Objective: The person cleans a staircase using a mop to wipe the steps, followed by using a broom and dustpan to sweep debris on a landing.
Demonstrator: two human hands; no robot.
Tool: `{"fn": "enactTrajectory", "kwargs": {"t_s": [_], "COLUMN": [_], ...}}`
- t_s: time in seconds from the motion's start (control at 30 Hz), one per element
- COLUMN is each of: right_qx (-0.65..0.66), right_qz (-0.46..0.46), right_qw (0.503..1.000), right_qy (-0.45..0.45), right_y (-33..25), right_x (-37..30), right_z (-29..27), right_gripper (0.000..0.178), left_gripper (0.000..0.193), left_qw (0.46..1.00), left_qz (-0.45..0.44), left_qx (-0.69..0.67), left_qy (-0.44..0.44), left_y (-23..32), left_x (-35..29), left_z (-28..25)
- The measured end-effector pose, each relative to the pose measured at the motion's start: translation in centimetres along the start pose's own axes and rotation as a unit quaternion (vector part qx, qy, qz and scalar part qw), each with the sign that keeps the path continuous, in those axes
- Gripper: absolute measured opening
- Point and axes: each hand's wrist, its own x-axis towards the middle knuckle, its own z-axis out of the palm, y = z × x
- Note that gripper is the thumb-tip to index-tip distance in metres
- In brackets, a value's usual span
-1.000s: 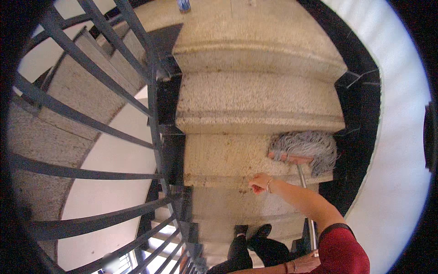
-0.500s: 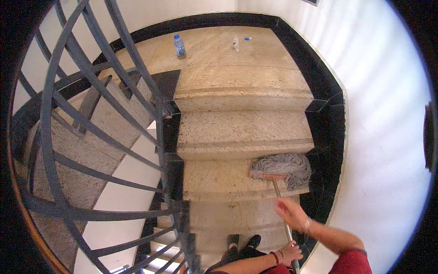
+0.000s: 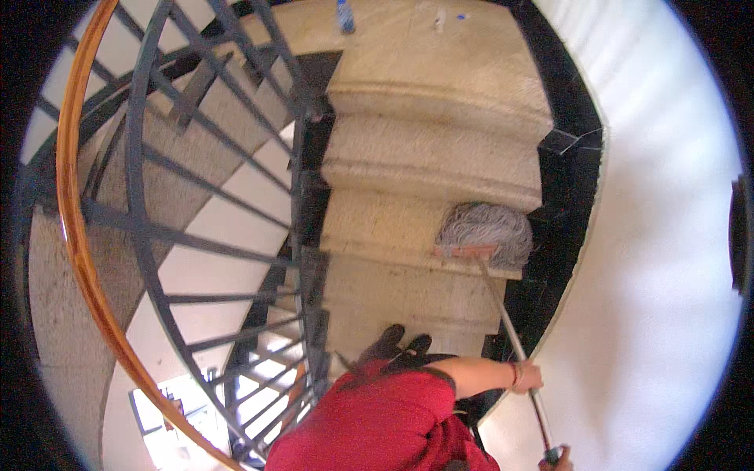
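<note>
Since half a second ago, the right hand [image 3: 556, 461] has moved away from its place beside the lower part of the pole [image 3: 504, 314], and now it is at the upper end, near the lower edge of the view. It is partly cut off, but the part that shows is bent around the dark grip [image 3: 552, 453]. The left hand [image 3: 526, 376], with a reddish band [image 3: 514, 374] at the wrist, is closed around the pole a little lower down. The mop [image 3: 488, 224] stays on the same stair step [image 3: 377, 222], at its right side, near the black border [image 3: 559, 196] along the white wall [image 3: 652, 259]. Its grey strands are spread in a rounded heap behind the pinkish clamp [image 3: 463, 252], and the pole runs from there toward the person, leaning to the right.

Dark shoes [image 3: 419, 343] stand below the mop's step, and the red shirt [image 3: 365, 424] fills the lower middle. On the left there are a dark metal railing [image 3: 141, 173] and a brown handrail [image 3: 75, 212], which shows much more than before. On the landing [image 3: 393, 39] at the top stands a bottle [image 3: 345, 17] with blue parts; to its right lie a small whitish thing [image 3: 440, 19] and a small blue one [image 3: 462, 16], too small to identify.
</note>
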Motion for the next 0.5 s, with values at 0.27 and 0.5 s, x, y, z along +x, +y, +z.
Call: {"fn": "enactTrajectory", "kwargs": {"t_s": [0.27,0.5], "right_qx": [-0.026,-0.138], "right_qz": [-0.159,-0.313], "right_qw": [0.981,0.938], "right_qy": [0.109,0.054], "right_y": [-6.3,-21.2], "right_x": [2.5,7.8], "right_z": [-9.4,-13.2], "right_gripper": [0.041,0.042], "left_gripper": [0.017,0.018], "left_qw": [0.986,0.911], "left_qz": [-0.099,-0.272], "left_qx": [0.007,0.003], "left_qy": [0.134,0.310], "left_y": [0.3,-5.1], "left_x": [-5.4,-22.2], "left_z": [-6.5,-9.6]}}
